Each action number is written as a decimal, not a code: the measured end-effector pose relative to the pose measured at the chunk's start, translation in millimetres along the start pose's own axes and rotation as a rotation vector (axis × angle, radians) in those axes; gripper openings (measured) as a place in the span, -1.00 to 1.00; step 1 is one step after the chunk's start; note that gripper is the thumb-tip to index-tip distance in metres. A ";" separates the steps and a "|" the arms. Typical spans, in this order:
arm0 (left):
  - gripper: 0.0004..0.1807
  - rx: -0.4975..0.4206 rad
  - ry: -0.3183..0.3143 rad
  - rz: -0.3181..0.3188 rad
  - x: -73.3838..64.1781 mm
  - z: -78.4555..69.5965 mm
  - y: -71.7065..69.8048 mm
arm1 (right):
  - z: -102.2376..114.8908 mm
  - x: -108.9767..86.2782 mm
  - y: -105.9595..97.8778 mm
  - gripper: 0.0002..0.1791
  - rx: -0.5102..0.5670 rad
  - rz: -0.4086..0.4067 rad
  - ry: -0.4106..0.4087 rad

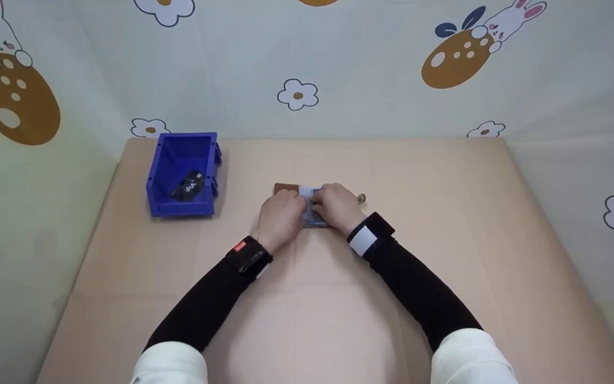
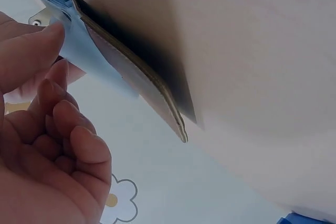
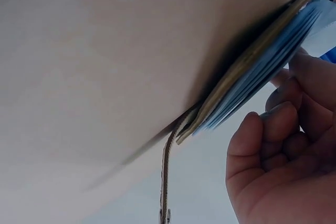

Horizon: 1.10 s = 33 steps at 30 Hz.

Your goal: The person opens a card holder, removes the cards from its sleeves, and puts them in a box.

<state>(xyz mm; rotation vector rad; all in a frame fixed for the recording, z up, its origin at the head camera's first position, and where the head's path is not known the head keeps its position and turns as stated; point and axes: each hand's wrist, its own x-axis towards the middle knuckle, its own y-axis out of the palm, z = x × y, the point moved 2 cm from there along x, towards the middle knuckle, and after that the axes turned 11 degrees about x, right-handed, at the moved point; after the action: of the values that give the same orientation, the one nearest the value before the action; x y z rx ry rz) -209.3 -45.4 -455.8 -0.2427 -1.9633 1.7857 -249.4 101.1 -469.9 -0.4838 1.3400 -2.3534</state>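
A brown card holder (image 1: 287,187) with a snap strap (image 1: 361,199) lies unfolded on the table, its bluish clear sleeves (image 3: 273,66) fanned over the right half. My left hand (image 1: 282,216) pinches one raised sleeve (image 2: 100,59) near the holder's middle; in the left wrist view its other fingers are curled. From the other side, my right hand (image 1: 339,207) pinches at the sleeves with thumb and forefinger, the remaining fingers folded in. Whether a card is between its fingertips is hidden.
A blue bin (image 1: 183,210) stands at the table's back left, holding black cards (image 1: 188,186), the top one marked "Vip". Patterned cloth (image 1: 371,69) hangs behind and at both sides of the beige table (image 1: 307,320).
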 end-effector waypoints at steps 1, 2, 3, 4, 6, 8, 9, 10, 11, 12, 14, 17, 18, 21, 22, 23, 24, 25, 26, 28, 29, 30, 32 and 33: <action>-0.90 -0.001 -0.001 -0.003 -0.1 0.1 -0.1 | 0.2 -0.3 0.1 -0.94 -0.008 -0.003 -0.004; -0.90 -0.003 -0.001 -0.002 -0.2 0.1 -0.1 | 0.5 -0.6 0.3 -0.95 -0.016 -0.001 -0.008; -0.90 -0.004 0.000 -0.002 -0.2 0.1 0.0 | 0.6 -1.1 0.4 -0.95 -0.026 -0.002 -0.013; -0.90 -0.006 0.001 -0.002 -0.4 0.1 0.3 | 0.8 -1.6 0.5 -0.95 -0.035 -0.002 -0.017; -0.90 0.001 0.008 -0.012 -0.9 -0.1 0.7 | 1.1 -2.9 0.4 -0.93 -0.047 -0.002 -0.020; -0.90 0.008 0.013 -0.030 -1.6 -0.3 0.9 | 1.3 -4.0 0.0 -0.92 -0.049 -0.004 -0.020; -0.91 0.012 0.016 -0.043 -1.9 -0.5 1.1 | 1.3 -4.5 -0.3 -0.92 -0.048 -0.007 -0.020; -0.91 0.014 0.018 -0.055 -2.4 -0.7 1.0 | 1.3 -5.0 -0.6 -0.91 -0.047 -0.010 -0.019; -0.91 0.017 0.020 -0.067 -2.8 -0.8 1.2 | 1.4 -5.3 -0.8 -0.91 -0.048 -0.013 -0.021; -0.91 0.015 0.019 -0.073 -3.2 -0.9 1.4 | 1.3 -5.6 -0.9 -0.92 -0.052 -0.015 -0.024; -0.91 0.017 0.017 -0.082 -3.9 -1.1 2.0 | 1.4 -6.1 -1.1 -0.94 -0.063 -0.017 -0.032; -0.90 0.028 0.010 -0.080 -4.8 -1.2 3.1 | 1.1 -6.3 -0.9 -0.93 -0.077 -0.020 -0.043; -0.89 0.030 0.008 -0.081 -5.1 -1.2 3.1 | 0.9 -6.4 -0.8 -0.92 -0.077 -0.021 -0.044; -0.89 0.043 -0.002 -0.082 -6.4 -0.9 3.4 | -0.1 -6.4 -0.4 -0.90 -0.074 -0.023 -0.037; -0.89 0.044 -0.007 -0.083 -6.9 -0.7 3.3 | -0.3 -6.5 -0.5 -0.89 -0.069 -0.025 -0.031; -0.89 0.046 -0.014 -0.085 -7.5 -0.4 3.4 | -0.5 -6.6 -0.6 -0.88 -0.068 -0.027 -0.025; -0.90 0.047 -0.020 -0.087 -8.0 0.0 3.6 | -0.6 -6.8 -0.7 -0.87 -0.068 -0.028 -0.019; -0.90 0.047 -0.027 -0.091 -8.6 0.4 3.9 | -0.6 -6.9 -0.9 -0.87 -0.069 -0.029 -0.013; -0.89 0.045 -0.036 -0.094 -9.2 0.8 3.9 | -0.4 -7.1 -1.1 -0.86 -0.070 -0.031 -0.008; -0.89 0.045 -0.057 -0.100 -10.5 1.7 3.9 | -0.2 -7.2 -1.4 -0.84 -0.070 -0.036 0.002; -0.89 0.049 -0.067 -0.105 -11.1 2.2 3.8 | 0.0 -7.3 -1.4 -0.83 -0.073 -0.037 0.006; -0.89 0.050 -0.079 -0.108 -11.9 2.7 3.8 | 0.1 -7.3 -1.5 -0.83 -0.073 -0.039 0.010; -0.88 0.054 -0.106 -0.113 -13.6 3.7 3.3 | 0.2 -7.4 -1.6 -0.83 -0.074 -0.045 0.017; -0.87 0.056 -0.120 -0.116 -14.5 4.3 3.0 | 0.0 -7.4 -1.6 -0.83 -0.077 -0.048 0.019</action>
<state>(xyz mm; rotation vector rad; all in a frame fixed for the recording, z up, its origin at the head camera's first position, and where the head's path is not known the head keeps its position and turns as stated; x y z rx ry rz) -199.1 -55.2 -462.1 -0.0036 -1.9626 1.8138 -243.2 105.5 -469.3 -0.5238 1.4471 -2.3573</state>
